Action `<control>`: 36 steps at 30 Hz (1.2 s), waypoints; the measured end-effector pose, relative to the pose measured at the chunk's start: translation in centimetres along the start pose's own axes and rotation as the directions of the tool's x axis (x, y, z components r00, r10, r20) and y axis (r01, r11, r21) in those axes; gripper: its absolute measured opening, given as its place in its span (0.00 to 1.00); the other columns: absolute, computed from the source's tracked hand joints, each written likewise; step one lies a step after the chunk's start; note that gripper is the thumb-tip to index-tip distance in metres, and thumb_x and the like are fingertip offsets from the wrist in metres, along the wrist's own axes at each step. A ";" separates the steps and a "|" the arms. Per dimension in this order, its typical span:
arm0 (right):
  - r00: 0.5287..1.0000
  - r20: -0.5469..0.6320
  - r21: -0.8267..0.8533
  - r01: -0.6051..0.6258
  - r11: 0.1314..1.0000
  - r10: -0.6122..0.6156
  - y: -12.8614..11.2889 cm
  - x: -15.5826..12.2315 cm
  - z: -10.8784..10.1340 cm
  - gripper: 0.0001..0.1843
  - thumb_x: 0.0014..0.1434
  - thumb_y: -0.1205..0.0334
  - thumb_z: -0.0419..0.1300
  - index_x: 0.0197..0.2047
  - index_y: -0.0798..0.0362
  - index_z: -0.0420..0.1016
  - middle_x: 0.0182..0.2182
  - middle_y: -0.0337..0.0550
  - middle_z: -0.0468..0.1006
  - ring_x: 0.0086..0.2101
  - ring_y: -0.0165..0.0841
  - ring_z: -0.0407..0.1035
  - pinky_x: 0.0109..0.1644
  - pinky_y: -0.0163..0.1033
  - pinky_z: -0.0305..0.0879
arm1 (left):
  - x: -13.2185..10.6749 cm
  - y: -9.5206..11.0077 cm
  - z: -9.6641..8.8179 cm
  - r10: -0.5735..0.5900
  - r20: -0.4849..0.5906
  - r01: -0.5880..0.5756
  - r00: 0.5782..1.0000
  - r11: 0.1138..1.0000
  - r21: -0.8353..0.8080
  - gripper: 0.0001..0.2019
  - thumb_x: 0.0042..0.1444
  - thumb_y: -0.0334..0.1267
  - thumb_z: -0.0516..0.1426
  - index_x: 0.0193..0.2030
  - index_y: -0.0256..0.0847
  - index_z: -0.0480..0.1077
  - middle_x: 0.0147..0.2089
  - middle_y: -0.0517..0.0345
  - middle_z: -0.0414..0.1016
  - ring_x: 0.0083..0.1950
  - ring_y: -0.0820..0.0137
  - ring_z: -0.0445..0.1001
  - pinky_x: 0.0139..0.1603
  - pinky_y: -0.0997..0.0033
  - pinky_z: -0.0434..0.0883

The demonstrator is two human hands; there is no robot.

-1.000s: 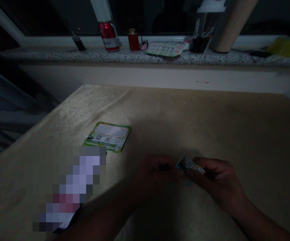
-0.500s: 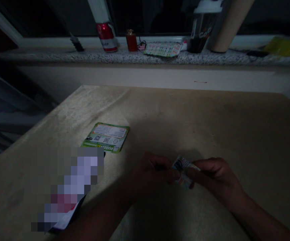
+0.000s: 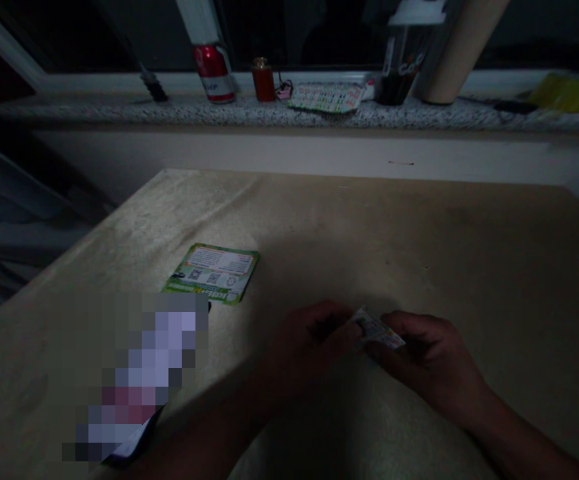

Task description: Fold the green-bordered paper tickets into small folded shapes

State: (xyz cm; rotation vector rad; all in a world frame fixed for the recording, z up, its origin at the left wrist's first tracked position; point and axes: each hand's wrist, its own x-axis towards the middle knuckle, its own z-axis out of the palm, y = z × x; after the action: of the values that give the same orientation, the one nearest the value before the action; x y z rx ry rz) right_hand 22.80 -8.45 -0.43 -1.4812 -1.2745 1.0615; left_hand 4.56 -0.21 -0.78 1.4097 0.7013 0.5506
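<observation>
Above the tabletop, a small piece of folded printed paper [image 3: 380,332] is held between my two hands. My left hand [image 3: 304,343] pinches its left side with thumb and curled fingers. From the right, my right hand [image 3: 432,353] grips the opposite side, thumb underneath in view and forefinger along the upper edge. The print is too dark and small to read. A green and white printed card [image 3: 214,275] with square codes lies flat on the table, left of my hands. Below that card, a phone-like object [image 3: 142,380] is blurred out by pixelation.
The worn tabletop [image 3: 329,207] reaches to a wall under a granite windowsill [image 3: 249,119]. On the sill stand a red and white can [image 3: 214,73], a small red bottle [image 3: 263,81], a patterned pouch [image 3: 325,97], a shaker bottle [image 3: 399,67], a cardboard tube [image 3: 459,57] and something yellow [image 3: 567,92].
The paper has turned and looks narrower, with a pointed right corner now showing. My left fingers have moved slightly up and right; my right thumb has shifted slightly down.
</observation>
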 end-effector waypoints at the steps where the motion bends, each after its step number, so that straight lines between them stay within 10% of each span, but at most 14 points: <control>1: 1.000 0.002 -0.006 0.009 1.000 -0.009 0.0 0.0 -0.1 0.11 0.58 0.57 0.66 0.27 0.54 0.78 0.20 0.36 0.68 0.22 0.27 0.59 0.24 0.32 0.58 | -0.1 0.0 0.1 0.035 -0.014 -0.035 0.999 0.999 0.035 0.14 0.63 0.47 0.59 0.45 0.37 0.77 0.36 0.54 0.78 0.36 0.69 0.73 0.36 0.71 0.67; 7: 0.993 0.113 -0.093 0.047 0.995 -0.037 0.2 -0.3 -0.1 0.10 0.61 0.59 0.63 0.29 0.53 0.77 0.20 0.34 0.65 0.21 0.27 0.56 0.22 0.33 0.53 | -0.5 0.2 0.3 0.188 -0.118 -0.145 0.975 0.941 0.305 0.12 0.65 0.44 0.57 0.41 0.39 0.77 0.33 0.57 0.76 0.33 0.71 0.72 0.34 0.73 0.65; 19: 0.972 0.057 -0.128 0.234 0.964 -0.229 -0.1 -0.1 0.6 0.07 0.62 0.67 0.59 0.31 0.52 0.75 0.24 0.37 0.71 0.24 0.30 0.65 0.25 0.35 0.60 | 0.2 -0.9 1.1 -0.060 -0.120 0.032 0.991 0.975 -0.220 0.13 0.61 0.44 0.60 0.30 0.37 0.72 0.25 0.63 0.68 0.27 0.75 0.66 0.29 0.76 0.64; 36: 0.921 -0.142 -0.160 0.340 0.927 -0.362 0.1 0.1 0.9 0.05 0.52 0.72 0.65 0.29 0.52 0.78 0.21 0.37 0.81 0.20 0.29 0.75 0.23 0.28 0.68 | -0.9 -0.2 1.3 0.320 -0.108 -0.291 0.941 0.931 0.221 0.12 0.63 0.37 0.56 0.31 0.35 0.75 0.27 0.57 0.73 0.27 0.73 0.69 0.29 0.73 0.63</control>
State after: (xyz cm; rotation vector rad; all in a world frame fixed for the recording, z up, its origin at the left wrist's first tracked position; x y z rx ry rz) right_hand 22.02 -8.25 -0.77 -1.3395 -1.4435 0.6118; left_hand 4.86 -1.71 -0.81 1.6980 0.6678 0.8519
